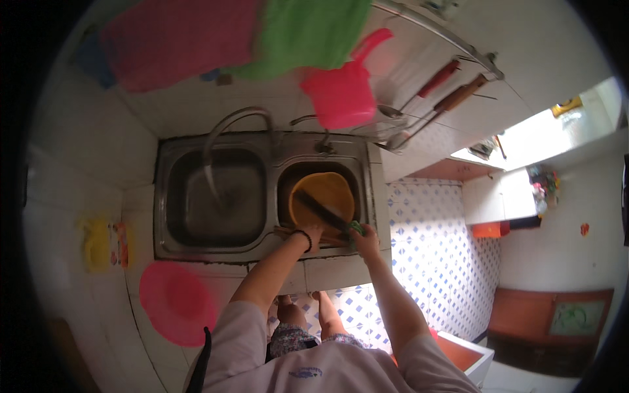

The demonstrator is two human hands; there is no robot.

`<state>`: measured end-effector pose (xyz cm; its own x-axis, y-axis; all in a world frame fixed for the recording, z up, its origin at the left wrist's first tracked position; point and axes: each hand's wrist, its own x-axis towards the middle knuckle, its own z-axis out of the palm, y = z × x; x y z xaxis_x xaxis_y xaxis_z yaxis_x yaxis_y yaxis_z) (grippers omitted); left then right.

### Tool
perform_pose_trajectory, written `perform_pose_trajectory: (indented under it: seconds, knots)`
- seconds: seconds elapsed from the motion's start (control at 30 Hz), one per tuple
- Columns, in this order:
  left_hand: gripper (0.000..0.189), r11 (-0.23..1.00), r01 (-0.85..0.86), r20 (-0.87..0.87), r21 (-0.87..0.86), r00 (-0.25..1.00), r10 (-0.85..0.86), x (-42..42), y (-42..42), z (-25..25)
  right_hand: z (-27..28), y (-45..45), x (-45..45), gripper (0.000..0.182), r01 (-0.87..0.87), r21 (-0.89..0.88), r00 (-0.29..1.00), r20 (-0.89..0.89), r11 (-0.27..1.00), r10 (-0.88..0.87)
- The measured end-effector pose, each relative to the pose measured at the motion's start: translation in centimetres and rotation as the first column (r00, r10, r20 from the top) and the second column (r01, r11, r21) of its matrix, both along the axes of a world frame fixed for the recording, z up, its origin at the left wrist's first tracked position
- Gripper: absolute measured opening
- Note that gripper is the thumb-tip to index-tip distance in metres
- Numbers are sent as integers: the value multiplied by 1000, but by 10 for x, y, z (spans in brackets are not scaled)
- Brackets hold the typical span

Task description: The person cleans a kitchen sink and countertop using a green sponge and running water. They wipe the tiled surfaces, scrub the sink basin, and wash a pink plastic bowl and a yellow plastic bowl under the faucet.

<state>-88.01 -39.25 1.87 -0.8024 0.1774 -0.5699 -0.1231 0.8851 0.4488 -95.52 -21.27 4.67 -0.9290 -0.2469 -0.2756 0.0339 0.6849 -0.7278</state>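
Observation:
My left hand (311,236), with a dark bead bracelet at the wrist, grips a brown wooden board (334,239) at the near edge of the right sink basin. In my right hand (366,240) is a bunched green cloth or scrubber (357,228); its exact kind is blurred. A long dark blade-like tool (322,210) slants from that hand to the upper left, over an orange-yellow plastic basin (346,189). This basin sits inside the right sink basin (363,169). The end of the tool under my right fingers is hidden.
Left is another steel sink basin (216,201) with a curved faucet (241,112) above it. A pink plastic basin (172,302) stands on the counter at the near left. A pink dipper (341,96) and kitchen utensils (444,98) hang from the wall rail (427,22).

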Motion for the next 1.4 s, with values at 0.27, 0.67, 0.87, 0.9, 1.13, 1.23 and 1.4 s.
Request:
perform_pose_trajectory:
  seconds: [0.27,0.67,0.87,0.9,1.13,1.23,1.4]
  knots:
    - [13,982,-121,-454,142,874,173,36,16,61,89,70,28,43,396,-173,879,356,902,-317]
    - [28,777,305,-462,550,886,-21,-32,338,162,162,338,56,34,182,-714,982,166,676,-89]
    - [29,726,688,-545,-9,605,-580,-42,556,154,156,546,146,22,652,-607,665,168,455,-728]
    - [30,683,730,-553,-4,568,-610,-45,586,142,156,580,165,22,717,-614,555,217,330,-803]
    - [24,444,895,-430,56,422,-798,-2,721,105,236,719,374,31,566,-780,-272,131,-269,-953]
    - [29,357,933,-271,56,358,-894,13,746,95,241,771,468,26,552,-720,-728,-170,-421,-664]
    - [34,167,983,-80,-81,160,-984,26,760,67,223,882,599,29,489,-706,-861,-485,-513,-153]
